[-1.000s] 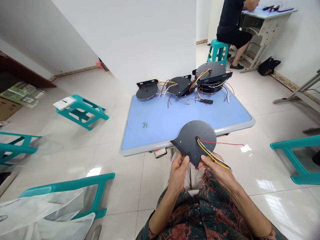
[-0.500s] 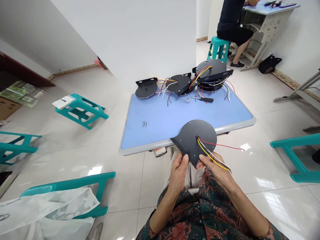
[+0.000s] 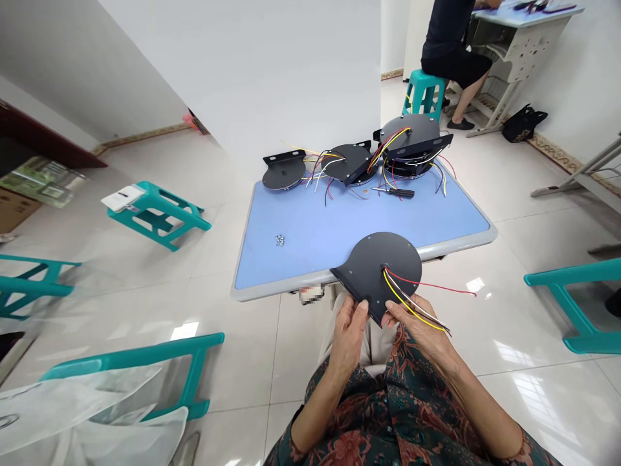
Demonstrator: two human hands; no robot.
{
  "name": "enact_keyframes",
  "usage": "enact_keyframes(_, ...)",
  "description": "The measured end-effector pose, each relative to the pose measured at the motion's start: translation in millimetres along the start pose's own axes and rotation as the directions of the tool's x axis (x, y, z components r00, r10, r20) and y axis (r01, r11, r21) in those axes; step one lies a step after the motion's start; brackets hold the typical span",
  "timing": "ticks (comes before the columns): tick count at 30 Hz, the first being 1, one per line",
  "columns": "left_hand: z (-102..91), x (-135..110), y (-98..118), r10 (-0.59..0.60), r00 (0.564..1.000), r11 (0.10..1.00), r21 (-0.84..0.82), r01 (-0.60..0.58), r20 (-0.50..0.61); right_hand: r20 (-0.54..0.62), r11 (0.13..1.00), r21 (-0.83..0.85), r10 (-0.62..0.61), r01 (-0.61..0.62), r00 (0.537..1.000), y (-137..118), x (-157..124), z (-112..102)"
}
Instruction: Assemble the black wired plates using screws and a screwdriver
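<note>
Both my hands hold a round black metal plate [image 3: 378,259] with a bent flange, at the table's front edge. My left hand [image 3: 352,323] pinches its lower left edge by the flange, thumb on top. My right hand [image 3: 412,320] grips the lower right edge, its fingers partly hidden underneath. Red, white, yellow and dark wires [image 3: 412,304] come out of the plate's centre hole and trail over my right hand. Farther back on the blue table [image 3: 315,226] lies a screwdriver [image 3: 402,193] with a black handle. A small heap of screws [image 3: 280,240] sits on the left side.
Similar black plates with wires stand along the table's back: a single one [image 3: 284,173], another [image 3: 347,162], and a stack [image 3: 410,139]. Teal stools [image 3: 162,213] stand on the floor at left and right. A person [image 3: 451,45] sits at a desk [image 3: 524,32] behind.
The plate and both hands stay almost still, and the wires have shifted very slightly to the right. The white plastic sheet at lower left has sagged.
</note>
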State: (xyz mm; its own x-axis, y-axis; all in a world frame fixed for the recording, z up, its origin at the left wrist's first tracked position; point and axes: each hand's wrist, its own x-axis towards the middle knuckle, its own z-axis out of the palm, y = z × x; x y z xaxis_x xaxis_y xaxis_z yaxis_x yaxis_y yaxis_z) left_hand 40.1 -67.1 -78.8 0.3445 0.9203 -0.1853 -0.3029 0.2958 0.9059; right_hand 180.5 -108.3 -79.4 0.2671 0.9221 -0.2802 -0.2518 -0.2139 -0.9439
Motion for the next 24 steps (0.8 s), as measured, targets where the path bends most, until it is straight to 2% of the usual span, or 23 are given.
enact_keyframes(7,3.0,3.2,-3.7,0.000,1.000,0.999,0.043,0.001,-0.017,0.004,0.999,-0.042,-0.005,0.005,1.000,6.3,2.5,-1.3)
enact_keyframes(13,4.5,3.8,-2.8,-0.016,0.999,0.999,0.033,0.017,-0.042,-0.021,0.998,0.000,0.062,-0.062,0.998,1.4,1.6,-4.5)
enact_keyframes(24,9.6,0.7,1.9,-0.030,0.999,0.999,-0.026,0.029,-0.024,-0.119,0.999,0.052,-0.006,0.013,0.993,-0.5,8.6,-7.1)
